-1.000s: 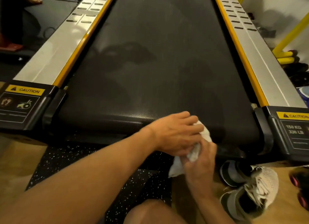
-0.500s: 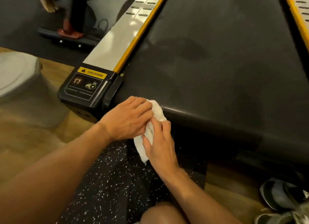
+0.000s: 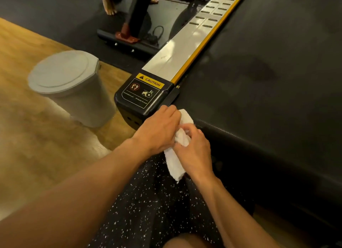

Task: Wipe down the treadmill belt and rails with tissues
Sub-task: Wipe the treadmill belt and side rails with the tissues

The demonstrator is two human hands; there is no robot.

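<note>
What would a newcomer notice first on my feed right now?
The left hand and right hand grip a bunched white tissue at the near left corner of the black treadmill belt. Just beyond them sits the yellow CAUTION label on the end cap of the silver side rail. A grey lidded bin stands on the wood floor to the left.

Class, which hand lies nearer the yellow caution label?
The left hand, beside the black corner cap bearing the yellow caution label; the right hand pinches the crumpled white tissue farther from it.
</note>
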